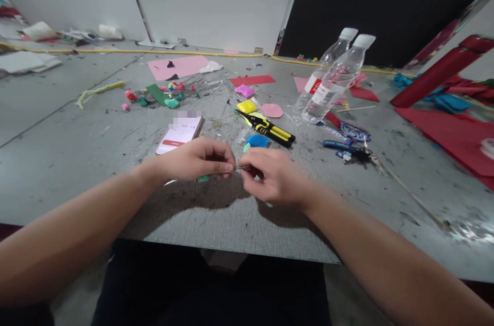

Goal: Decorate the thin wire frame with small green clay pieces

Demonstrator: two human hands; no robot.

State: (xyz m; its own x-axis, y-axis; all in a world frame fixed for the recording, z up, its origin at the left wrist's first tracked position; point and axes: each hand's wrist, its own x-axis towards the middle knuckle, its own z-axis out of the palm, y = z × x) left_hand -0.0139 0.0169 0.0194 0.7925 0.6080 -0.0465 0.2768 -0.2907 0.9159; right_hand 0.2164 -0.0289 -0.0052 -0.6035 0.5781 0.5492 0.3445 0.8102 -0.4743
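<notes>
thin grey metal wire (242, 167) is being pinched between both hands above the grey table (77, 161): left hand (196, 159) closing fingertips on one end, right hand (272, 177) curling tight on the other, yellow-black pliers (270, 130) lying just beyond

"09:14" on phone (179, 134) screen
</notes>
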